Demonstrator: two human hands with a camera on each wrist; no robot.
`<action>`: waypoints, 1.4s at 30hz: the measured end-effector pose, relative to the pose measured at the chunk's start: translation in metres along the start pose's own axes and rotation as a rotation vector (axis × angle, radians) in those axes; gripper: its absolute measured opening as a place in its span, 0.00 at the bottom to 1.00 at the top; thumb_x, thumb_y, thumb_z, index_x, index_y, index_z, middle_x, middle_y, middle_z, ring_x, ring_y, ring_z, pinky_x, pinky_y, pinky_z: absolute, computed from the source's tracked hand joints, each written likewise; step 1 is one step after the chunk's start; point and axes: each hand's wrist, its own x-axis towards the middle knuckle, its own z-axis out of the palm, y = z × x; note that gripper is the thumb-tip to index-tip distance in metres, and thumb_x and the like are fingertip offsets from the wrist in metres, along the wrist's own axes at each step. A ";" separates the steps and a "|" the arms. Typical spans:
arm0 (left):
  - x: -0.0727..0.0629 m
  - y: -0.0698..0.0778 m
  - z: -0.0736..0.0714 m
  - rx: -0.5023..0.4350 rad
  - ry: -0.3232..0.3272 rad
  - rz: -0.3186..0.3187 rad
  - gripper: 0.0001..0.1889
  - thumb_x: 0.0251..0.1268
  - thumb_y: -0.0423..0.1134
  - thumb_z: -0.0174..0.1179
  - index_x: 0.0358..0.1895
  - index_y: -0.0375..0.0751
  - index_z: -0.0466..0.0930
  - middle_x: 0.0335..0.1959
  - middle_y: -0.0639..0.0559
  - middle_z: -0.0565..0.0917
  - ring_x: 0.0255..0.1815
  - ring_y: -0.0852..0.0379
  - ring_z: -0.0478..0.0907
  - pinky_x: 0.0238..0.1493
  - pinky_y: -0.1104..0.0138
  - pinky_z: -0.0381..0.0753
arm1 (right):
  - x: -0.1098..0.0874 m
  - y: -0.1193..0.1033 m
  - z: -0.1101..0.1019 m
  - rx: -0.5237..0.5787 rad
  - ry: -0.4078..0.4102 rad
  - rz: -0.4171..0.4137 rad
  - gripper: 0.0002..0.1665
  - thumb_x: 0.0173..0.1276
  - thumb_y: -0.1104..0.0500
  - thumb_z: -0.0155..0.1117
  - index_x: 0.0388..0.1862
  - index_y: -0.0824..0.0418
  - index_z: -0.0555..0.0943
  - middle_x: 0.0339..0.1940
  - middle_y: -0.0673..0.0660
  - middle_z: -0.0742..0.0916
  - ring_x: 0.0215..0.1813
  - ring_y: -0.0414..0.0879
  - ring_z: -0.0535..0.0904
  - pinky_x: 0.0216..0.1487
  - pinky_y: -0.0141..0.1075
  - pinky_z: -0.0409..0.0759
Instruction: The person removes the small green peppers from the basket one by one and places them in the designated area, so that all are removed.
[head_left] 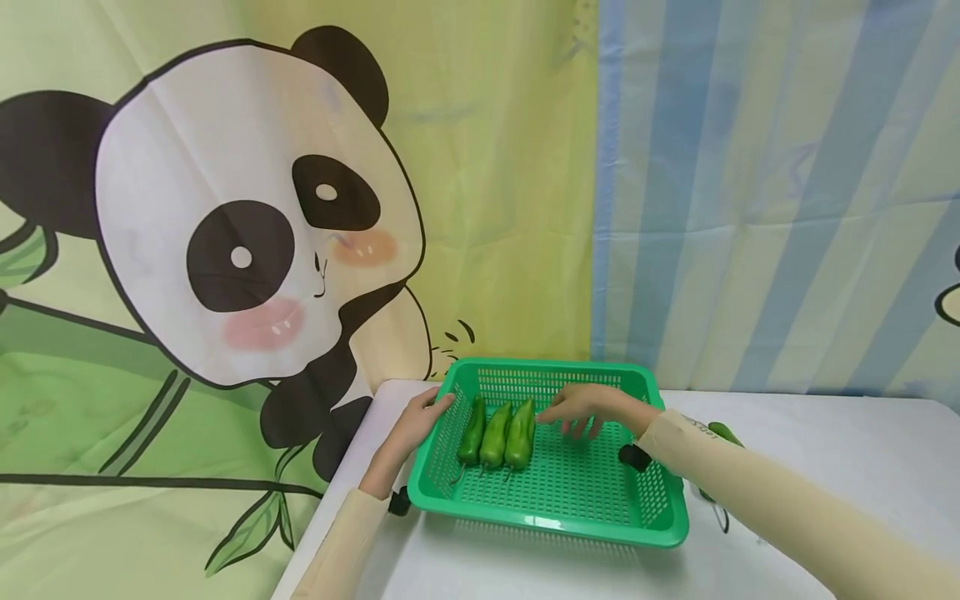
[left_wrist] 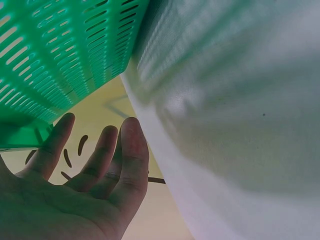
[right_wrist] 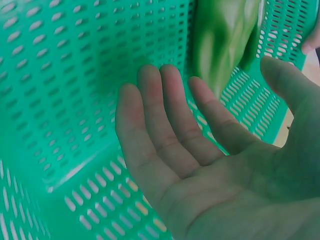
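Observation:
Three long green peppers point(head_left: 495, 442) lie side by side in the left part of a green perforated plastic basket point(head_left: 543, 523), stems toward the near side. Inside the basket, my right hand point(head_left: 581, 406) hovers just right of the rightmost pepper point(head_left: 519, 437), with nothing in it. In the right wrist view the right hand point(right_wrist: 210, 165) has its fingers loosely extended and its palm visible, the pepper point(right_wrist: 225, 40) beyond the fingertips. My left hand point(head_left: 415, 423) rests at the basket's left rim; in the left wrist view the left hand's fingers point(left_wrist: 132, 155) are loosely extended beside the outer wall.
A white-covered table point(head_left: 847, 450) carries the basket. Right of the basket lies another green pepper point(head_left: 723, 433), mostly hidden behind the right forearm. A panda-print curtain point(head_left: 247, 208) and a striped curtain point(head_left: 750, 208) hang behind the table.

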 end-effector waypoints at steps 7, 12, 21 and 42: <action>0.000 -0.003 -0.001 0.002 -0.005 -0.002 0.24 0.77 0.56 0.52 0.69 0.51 0.75 0.57 0.45 0.84 0.47 0.54 0.83 0.47 0.61 0.83 | 0.013 -0.009 0.016 -0.008 0.049 0.046 0.36 0.73 0.39 0.60 0.68 0.63 0.74 0.45 0.61 0.88 0.45 0.57 0.87 0.48 0.52 0.85; -0.001 -0.002 -0.002 -0.005 -0.006 0.002 0.25 0.76 0.57 0.52 0.69 0.50 0.75 0.55 0.45 0.84 0.45 0.55 0.84 0.45 0.62 0.83 | 0.025 -0.015 0.023 -0.019 0.103 0.102 0.37 0.71 0.34 0.61 0.64 0.61 0.77 0.42 0.60 0.88 0.42 0.56 0.88 0.46 0.51 0.85; -0.005 0.004 -0.002 -0.003 -0.012 0.018 0.24 0.78 0.55 0.51 0.69 0.48 0.75 0.53 0.44 0.85 0.41 0.56 0.84 0.44 0.63 0.83 | 0.041 -0.022 0.031 0.016 0.182 0.162 0.41 0.72 0.33 0.58 0.68 0.64 0.72 0.43 0.62 0.87 0.38 0.56 0.87 0.41 0.49 0.86; 0.000 0.002 -0.001 -0.002 -0.018 0.009 0.23 0.78 0.54 0.51 0.69 0.50 0.75 0.54 0.43 0.84 0.42 0.55 0.84 0.44 0.62 0.83 | 0.056 -0.020 0.034 -0.049 0.240 0.190 0.27 0.74 0.39 0.58 0.52 0.62 0.75 0.38 0.62 0.84 0.35 0.56 0.88 0.38 0.47 0.86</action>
